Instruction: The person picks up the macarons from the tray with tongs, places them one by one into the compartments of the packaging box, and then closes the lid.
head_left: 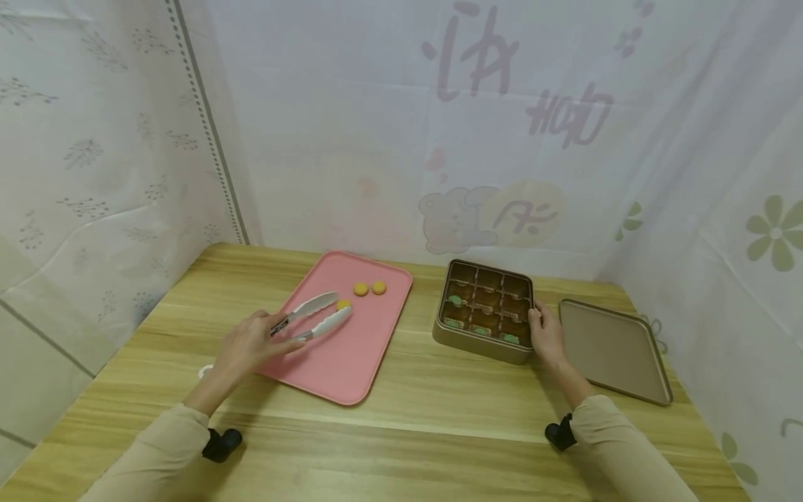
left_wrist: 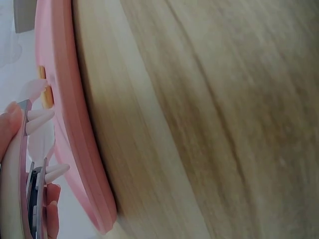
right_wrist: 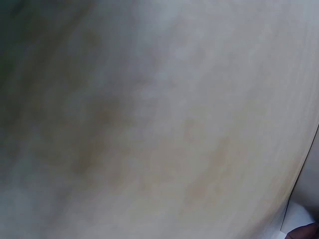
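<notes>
My left hand (head_left: 247,343) grips a pair of kitchen tongs (head_left: 315,304) with pale, scalloped heads. The tongs' heads stand apart over the pink tray (head_left: 341,380), one on either side of a round yellow cookie (head_left: 343,305); whether they touch it I cannot tell. Two more yellow cookies (head_left: 360,289) lie side by side farther back. In the left wrist view the tongs (left_wrist: 41,142) reach over the tray's rim (left_wrist: 75,114) near a cookie (left_wrist: 47,94). My right hand (head_left: 548,336) holds the right wall of a bronze tin (head_left: 479,344) divided into compartments, several with green-topped things inside.
A flat bronze lid (head_left: 617,348) lies right of the tin. Beneath everything is a wooden table (head_left: 401,457). Printed curtains (head_left: 351,125) hang behind it and at both sides. A small white ring (head_left: 204,371) shows by my left wrist. The right wrist view is mostly blurred.
</notes>
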